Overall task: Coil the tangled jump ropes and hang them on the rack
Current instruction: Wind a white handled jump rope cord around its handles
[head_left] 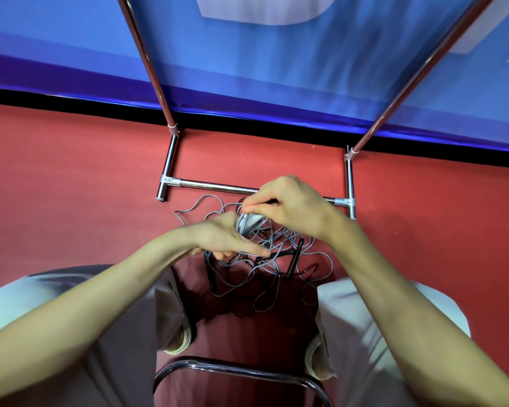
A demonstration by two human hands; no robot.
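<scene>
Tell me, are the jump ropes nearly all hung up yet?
Not nearly. Nothing hangs on the parts of the metal rack in view. In hand: the left hand holds a small grey coil while the right hand pinches rope onto it. Left to do: most of the jump ropes lie tangled on the red floor, black handles among them.

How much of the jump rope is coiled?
Mostly still tangled: grey rope sprawls in loose loops on the floor; only a small coil sits between both hands.

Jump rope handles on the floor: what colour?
Black; slim black jump rope handles lie in the grey cord tangle. Head view shows them.
</scene>
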